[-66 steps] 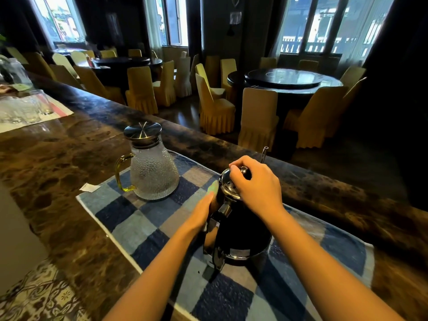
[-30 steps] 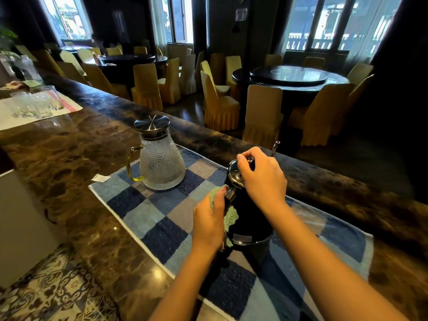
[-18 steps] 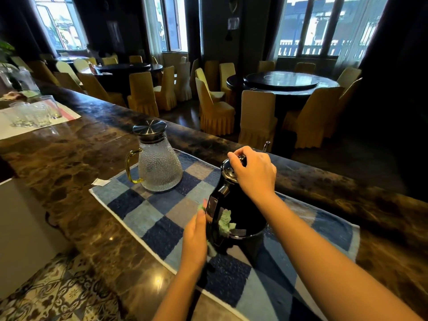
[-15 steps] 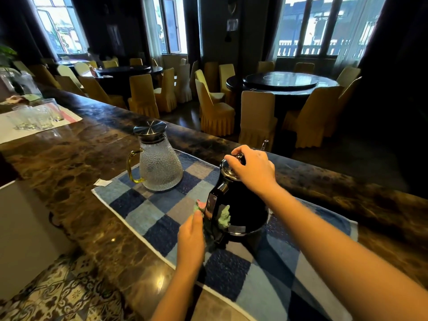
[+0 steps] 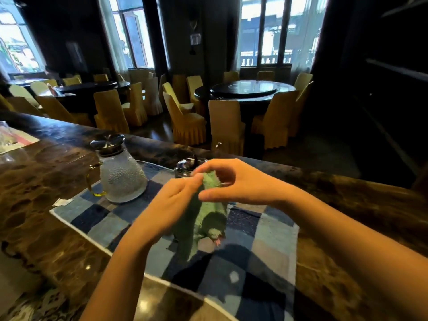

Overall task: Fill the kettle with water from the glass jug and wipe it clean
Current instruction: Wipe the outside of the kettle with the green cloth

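Note:
Both hands hold a green cloth (image 5: 205,218) up in front of the kettle, above the blue checked mat (image 5: 266,246). My left hand (image 5: 171,205) pinches the cloth's top edge, and my right hand (image 5: 234,181) pinches it from the right. The cloth hangs down and hides most of the black kettle; only its shiny lid (image 5: 188,166) shows behind my fingers. The textured glass jug (image 5: 121,176), with its steel lid and yellow handle, stands on the mat's far left corner. The picture is motion-blurred.
The mat lies on a dark marble counter (image 5: 34,193). A small white paper scrap (image 5: 61,202) lies left of the mat. Glasses on a white sheet (image 5: 9,140) stand at the far left. Round tables and yellow-covered chairs (image 5: 185,121) fill the room beyond the counter.
My right hand has left the kettle lid and joined the left on the cloth. The left hand has lifted the cloth off the kettle's side, up in front of the kettle.

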Available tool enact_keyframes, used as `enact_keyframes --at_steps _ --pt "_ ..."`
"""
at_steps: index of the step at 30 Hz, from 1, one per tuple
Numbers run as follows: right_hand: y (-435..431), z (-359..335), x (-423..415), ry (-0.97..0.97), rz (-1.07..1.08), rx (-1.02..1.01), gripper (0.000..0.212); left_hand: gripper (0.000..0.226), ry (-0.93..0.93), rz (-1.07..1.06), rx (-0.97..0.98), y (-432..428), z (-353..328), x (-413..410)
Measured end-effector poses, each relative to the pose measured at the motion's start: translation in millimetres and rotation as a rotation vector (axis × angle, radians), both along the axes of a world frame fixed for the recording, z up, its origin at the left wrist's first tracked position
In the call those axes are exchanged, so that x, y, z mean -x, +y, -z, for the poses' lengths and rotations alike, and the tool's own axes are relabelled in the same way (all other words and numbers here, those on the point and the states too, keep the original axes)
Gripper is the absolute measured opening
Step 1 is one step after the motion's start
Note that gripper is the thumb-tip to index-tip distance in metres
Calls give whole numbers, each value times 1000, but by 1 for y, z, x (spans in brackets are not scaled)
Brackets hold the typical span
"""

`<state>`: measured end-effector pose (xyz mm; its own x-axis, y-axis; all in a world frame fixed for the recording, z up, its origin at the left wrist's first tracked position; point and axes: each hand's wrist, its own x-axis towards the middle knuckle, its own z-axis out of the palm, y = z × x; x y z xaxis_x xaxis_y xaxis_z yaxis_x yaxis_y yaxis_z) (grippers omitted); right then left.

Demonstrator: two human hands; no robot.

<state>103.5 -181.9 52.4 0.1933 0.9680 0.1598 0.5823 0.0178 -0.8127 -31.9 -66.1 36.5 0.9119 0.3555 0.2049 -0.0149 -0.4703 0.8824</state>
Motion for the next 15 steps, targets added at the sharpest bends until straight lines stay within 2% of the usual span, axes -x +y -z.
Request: enact_keyframes --at_steps 3,6,10,15 --pt "-35 13 -13 20 103 -10 26 53 110 192 88 -28 -2 -21" --pt "-77 30 -34 70 171 43 23 33 192 344 180 -51 9 -43" --pt "-142 52 -53 116 293 122 14 11 372 548 49 -84 37 -77" --pt "-221 74 -71 131 500 131 13 20 362 585 26 -113 69 -108"
